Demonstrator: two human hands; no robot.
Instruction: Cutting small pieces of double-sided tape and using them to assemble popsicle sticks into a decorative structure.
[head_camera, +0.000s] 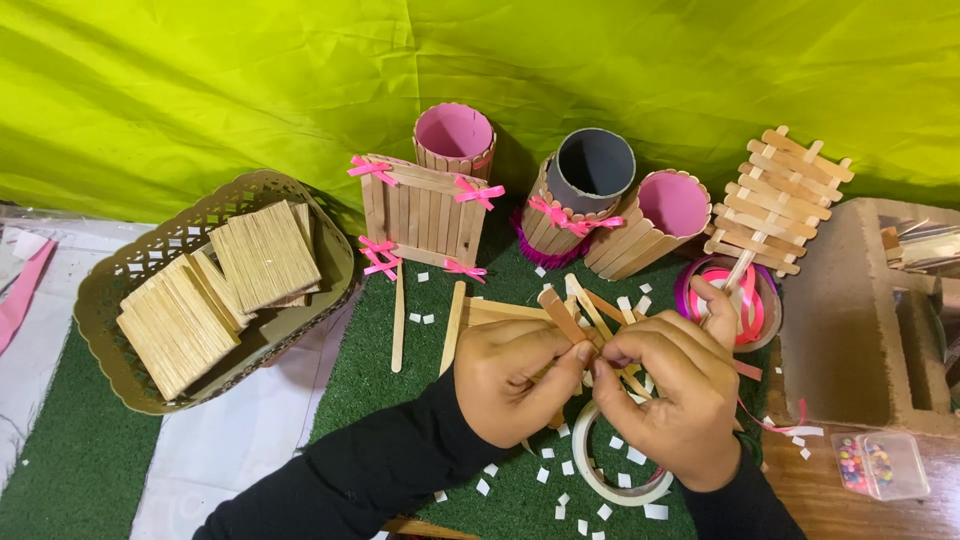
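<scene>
two hands joining craft sticks over a green mat

while both hands meet over the middle of the green turf mat (400, 400), the work in hand looks like a joining step: the left hand (515, 380) pinches one wooden craft stick (558, 312) between thumb and fingertips, fingers narrow and closed on it, and the right hand (672, 395) has its fingertips curled tight against the same spot, seemingly pressing a small white piece onto the stick, though what it grips is too hidden to tell. a fan of loose sticks (600, 310) lies on the mat just behind the hands. by my judgement the next move calls for a firm, steady pinch and careful alignment so the stick sits square.

largest of the rest, the yellow-green cloth backdrop (200, 90) fills the top. a beige lattice basket (110, 300) at left holds stacked bundles of sticks (265, 250). a grey concrete block (845, 310) stands at right. behind the hands are a flat stick panel with pink bows (425, 210), three stick-clad cups (455, 135) lined pink or grey, and a stick lattice (780, 195) above a pink ribbon spool (745, 300). a roll of white tape (600, 475) lies under the wrists, a small clear box of coloured beads (880, 465) sits at lower right, and white tape squares (560, 465) are scattered about. no labels or signs show.
</scene>
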